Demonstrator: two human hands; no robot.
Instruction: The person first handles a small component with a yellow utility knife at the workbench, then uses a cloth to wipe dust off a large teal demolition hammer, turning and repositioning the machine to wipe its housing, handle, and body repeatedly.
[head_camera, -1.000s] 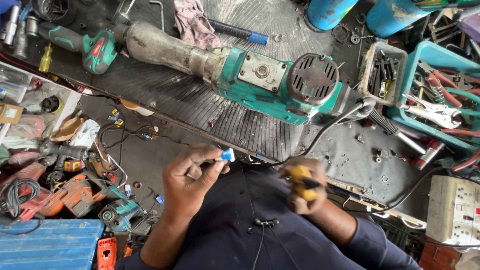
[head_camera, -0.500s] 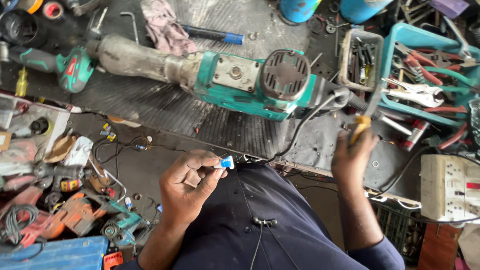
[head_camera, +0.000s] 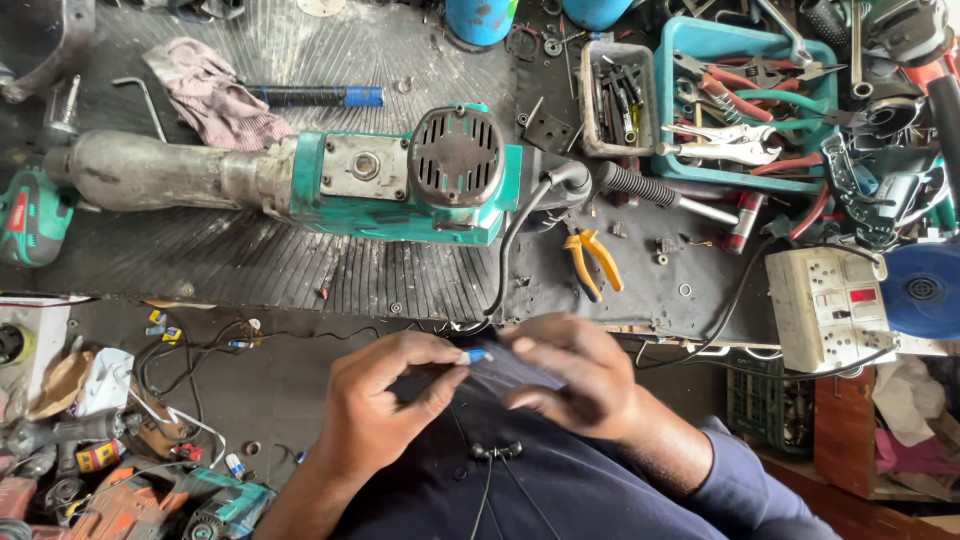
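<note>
The fingers (head_camera: 440, 372) of the left hand (head_camera: 385, 405) are pinched nearly closed on a small blue connector (head_camera: 476, 356), thumb below and forefinger above, so that its tip pokes out toward the other hand. The right hand (head_camera: 575, 380) meets it from the right of the frame, fingers curled loosely over the same spot; whether they actually grip the blue piece or only touch it I cannot tell, since the knuckles hide the contact. Both hands work low in the middle of the frame, over the person's dark-clothed lap and just below the edge of the counter (head_camera: 250, 265) — close to the body, likely for steadiness with so small a part.

Just above the right hand lie yellow-handled pliers (head_camera: 590, 258), set down on the ribbed mat within easy reach. A black cord (head_camera: 510, 250) runs from near the hands up to the rear of the large teal demolition hammer (head_camera: 400, 180), which lies on its side across the counter, its grey barrel pointing to the left of the frame.

Further out, a blue tray of hand tools (head_camera: 700, 45) and a grey bin of bits (head_camera: 592, 100) sit at upper right, a white socket box (head_camera: 830, 305) at right, a pink rag (head_camera: 215, 95) at upper left — and spare parts litter the floor at lower left.
</note>
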